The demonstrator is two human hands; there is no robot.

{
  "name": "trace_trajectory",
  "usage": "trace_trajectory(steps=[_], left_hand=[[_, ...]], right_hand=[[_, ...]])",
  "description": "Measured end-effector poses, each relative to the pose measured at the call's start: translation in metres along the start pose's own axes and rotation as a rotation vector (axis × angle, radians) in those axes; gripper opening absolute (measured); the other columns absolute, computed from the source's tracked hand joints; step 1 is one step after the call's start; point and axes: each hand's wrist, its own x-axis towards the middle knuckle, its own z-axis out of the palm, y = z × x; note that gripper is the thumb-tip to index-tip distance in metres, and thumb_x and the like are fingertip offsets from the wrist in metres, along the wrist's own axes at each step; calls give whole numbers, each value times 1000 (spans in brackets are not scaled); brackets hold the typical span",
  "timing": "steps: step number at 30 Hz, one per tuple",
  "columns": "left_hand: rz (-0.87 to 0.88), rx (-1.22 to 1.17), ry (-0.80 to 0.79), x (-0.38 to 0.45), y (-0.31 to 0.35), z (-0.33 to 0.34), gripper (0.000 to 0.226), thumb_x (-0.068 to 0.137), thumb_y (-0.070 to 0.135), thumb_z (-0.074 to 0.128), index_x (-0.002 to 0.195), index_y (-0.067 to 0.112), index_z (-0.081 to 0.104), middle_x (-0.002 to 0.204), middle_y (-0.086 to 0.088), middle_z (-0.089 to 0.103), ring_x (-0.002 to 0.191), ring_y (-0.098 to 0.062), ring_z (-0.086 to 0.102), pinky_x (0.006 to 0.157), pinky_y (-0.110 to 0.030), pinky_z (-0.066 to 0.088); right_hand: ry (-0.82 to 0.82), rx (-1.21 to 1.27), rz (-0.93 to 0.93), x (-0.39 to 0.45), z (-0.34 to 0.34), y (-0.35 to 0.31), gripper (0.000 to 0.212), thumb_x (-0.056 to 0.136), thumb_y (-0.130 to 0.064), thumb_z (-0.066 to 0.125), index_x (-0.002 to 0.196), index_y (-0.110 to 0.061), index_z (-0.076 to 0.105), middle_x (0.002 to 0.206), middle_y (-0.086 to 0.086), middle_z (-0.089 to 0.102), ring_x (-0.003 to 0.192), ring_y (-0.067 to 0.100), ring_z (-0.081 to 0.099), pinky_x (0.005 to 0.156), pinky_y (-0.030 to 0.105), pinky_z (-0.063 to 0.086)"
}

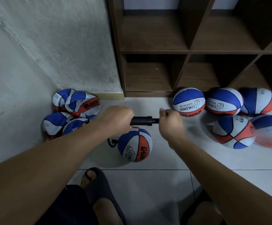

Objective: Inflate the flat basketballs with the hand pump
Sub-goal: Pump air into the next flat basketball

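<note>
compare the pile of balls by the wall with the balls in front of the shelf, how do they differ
The pile by the wall is crumpled and caved in; the balls by the shelf are round and full. The pile is heaped in the corner left of the left hand; the round balls lie side by side on the floor right of the right hand. Both groups share the same blue, white and orange panels and printing.

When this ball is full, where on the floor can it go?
Bare tile lies between the ball being pumped and the round balls on the right, and nearer the sandalled foot. The corner by the wall is crowded with flat balls.
</note>
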Motion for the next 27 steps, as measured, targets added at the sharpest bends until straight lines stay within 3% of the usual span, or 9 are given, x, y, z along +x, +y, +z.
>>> trace_trajectory(steps=[4,14,19,22,27], left_hand=[[32,-42,-6,-1,5,0,35,92,24,69,69,29,44,70,3,57,59,-18,57,49,-29,33],[17,-67,-38,0,-2,4,18,90,22,66,74,25,59,69,2,63,60,-21,63,50,-28,38],[-43,-76,-41,1,-22,10,22,90,24,67,70,25,58,68,3,62,58,-19,61,53,-32,48],[-49,-35,-22,0,-31,12,23,90,24,64,68,25,58,65,3,62,56,-18,60,53,-34,52],[-13,45,2,3,-17,8,21,93,27,66,74,26,59,69,5,62,58,-17,59,51,-30,41]], right_hand=[[-50,0,-25,-5,6,-6,48,114,-40,41,86,-6,58,68,4,52,61,20,50,56,33,38],[-93,30,19,0,7,-2,46,113,-42,44,84,-9,57,68,3,51,60,19,48,56,33,37],[5,47,70,31,-21,24,41,110,-37,51,81,-10,61,72,7,57,70,26,53,64,36,43],[19,109,156,46,-35,41,35,106,-35,55,79,-13,59,71,5,54,70,26,48,59,36,39],[169,126,115,26,-18,29,30,111,-31,52,96,-8,65,92,11,64,88,30,58,83,43,51]])
